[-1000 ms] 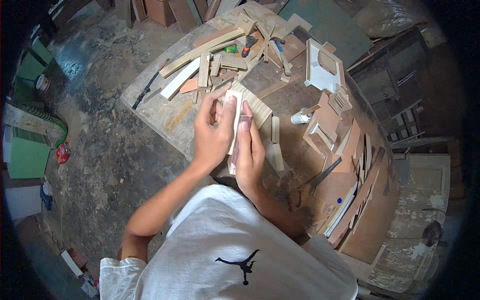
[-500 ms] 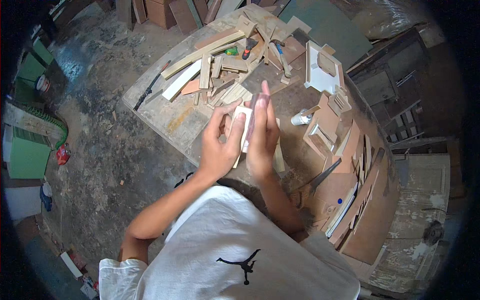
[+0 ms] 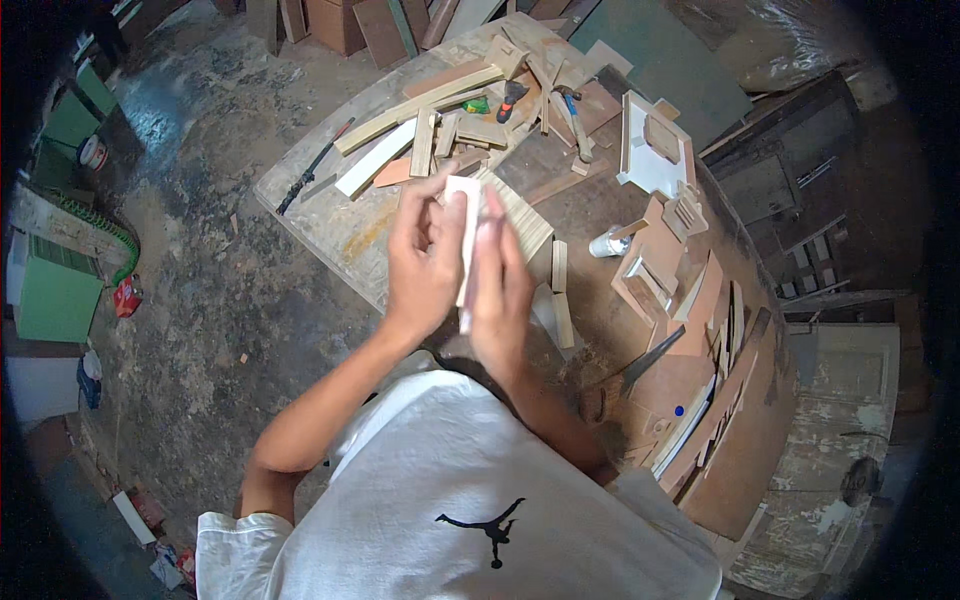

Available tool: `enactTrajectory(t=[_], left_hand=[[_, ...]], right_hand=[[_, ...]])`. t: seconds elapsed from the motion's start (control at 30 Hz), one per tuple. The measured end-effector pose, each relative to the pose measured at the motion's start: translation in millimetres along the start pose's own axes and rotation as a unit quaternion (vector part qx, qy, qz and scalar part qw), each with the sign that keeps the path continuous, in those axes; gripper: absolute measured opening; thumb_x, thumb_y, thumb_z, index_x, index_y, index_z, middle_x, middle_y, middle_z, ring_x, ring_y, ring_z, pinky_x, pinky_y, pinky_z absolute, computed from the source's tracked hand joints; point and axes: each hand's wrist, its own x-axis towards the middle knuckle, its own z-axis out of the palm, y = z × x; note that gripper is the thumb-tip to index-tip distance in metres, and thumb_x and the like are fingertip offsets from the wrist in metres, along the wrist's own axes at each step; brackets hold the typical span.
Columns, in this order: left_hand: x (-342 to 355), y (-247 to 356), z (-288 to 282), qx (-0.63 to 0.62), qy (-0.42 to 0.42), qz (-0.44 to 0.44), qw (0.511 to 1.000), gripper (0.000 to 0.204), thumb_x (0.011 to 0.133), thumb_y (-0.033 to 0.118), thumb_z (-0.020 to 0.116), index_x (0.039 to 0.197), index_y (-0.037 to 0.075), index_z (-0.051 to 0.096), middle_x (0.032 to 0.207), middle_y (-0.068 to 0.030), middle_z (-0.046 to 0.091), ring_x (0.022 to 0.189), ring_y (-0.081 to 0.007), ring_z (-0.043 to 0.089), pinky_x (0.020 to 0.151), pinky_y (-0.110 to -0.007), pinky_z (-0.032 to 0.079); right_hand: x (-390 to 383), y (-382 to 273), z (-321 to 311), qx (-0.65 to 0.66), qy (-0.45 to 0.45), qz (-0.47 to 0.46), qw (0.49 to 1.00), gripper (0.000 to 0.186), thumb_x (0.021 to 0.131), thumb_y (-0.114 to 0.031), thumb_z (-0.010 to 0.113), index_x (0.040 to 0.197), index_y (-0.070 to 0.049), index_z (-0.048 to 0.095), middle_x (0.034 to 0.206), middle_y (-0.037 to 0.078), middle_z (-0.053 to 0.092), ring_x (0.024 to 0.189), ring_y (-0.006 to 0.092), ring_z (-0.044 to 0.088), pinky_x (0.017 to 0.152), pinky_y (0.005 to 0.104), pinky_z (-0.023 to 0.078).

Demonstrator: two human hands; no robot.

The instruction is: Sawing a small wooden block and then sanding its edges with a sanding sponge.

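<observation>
A small pale wooden block (image 3: 465, 187) stands on end between my hands, above the near part of the workbench (image 3: 350, 215). My left hand (image 3: 422, 280) is closed around it, with the thumb along its face. Against the block's right side, my right hand (image 3: 503, 315) presses a thin brownish-purple sheet that looks like sandpaper (image 3: 468, 293). Motion smears the right fingers, and they hide most of the sheet. Just beyond the hands lies a ribbed pale wooden panel (image 3: 525, 218), partly covered by them.
Wood offcuts (image 3: 423, 145) are heaped at the bench's far left, near a hammer (image 3: 577, 125). To the right are a white container (image 3: 606, 243), a white-faced wooden frame (image 3: 645, 172), a saw (image 3: 655, 358) and brown board pieces (image 3: 685, 390).
Both hands have shifted left with the block. My right hand has slid down along the block's side, toward my body. More of the ribbed panel shows now.
</observation>
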Motion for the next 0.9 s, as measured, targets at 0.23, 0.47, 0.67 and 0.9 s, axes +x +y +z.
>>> enactTrajectory(t=[0.23,0.47,0.67,0.9], left_hand=[[1,6,-5,0.025,-0.007,0.001,1.0,0.032,0.102,0.015,0.063,0.132,0.003,0.062,0.075,0.0054,0.045,0.071,-0.004,0.041,0.065,-0.022,0.037],[-22,-3,-1,0.039,-0.016,-0.001,0.999,0.033,0.103,0.017,0.062,0.133,0.003,0.061,0.079,0.0051,0.05,0.07,-0.0046,0.044,0.065,-0.023,0.039],[-17,-5,-8,0.032,-0.007,-0.003,0.999,0.034,0.105,0.016,0.059,0.135,0.001,0.057,0.08,0.0046,0.049,0.07,-0.0034,0.043,0.062,-0.023,0.038],[1,-2,-11,-0.013,0.013,-0.007,1.0,0.034,0.106,0.014,0.057,0.137,0.001,0.055,0.084,0.0043,0.049,0.073,-0.0041,0.043,0.064,-0.022,0.039]], right_hand=[[-5,0,3,-0.022,0.009,-0.047,0.999,0.057,0.112,-0.035,0.037,0.155,0.003,0.038,0.147,0.024,0.053,0.133,0.0282,0.054,0.108,0.0343,0.042],[13,0,-10,0.065,0.016,0.099,0.993,0.052,0.112,-0.028,0.04,0.153,0.003,0.04,0.141,0.025,0.057,0.127,0.029,0.058,0.106,0.038,0.045],[14,2,-1,0.082,-0.013,0.049,0.995,0.052,0.112,-0.027,0.042,0.153,0.004,0.04,0.142,0.023,0.057,0.129,0.0253,0.056,0.106,0.0359,0.045],[-15,17,7,-0.003,-0.025,-0.09,0.996,0.048,0.11,-0.019,0.047,0.15,0.008,0.043,0.142,0.024,0.057,0.133,0.0265,0.053,0.108,0.0362,0.043]])
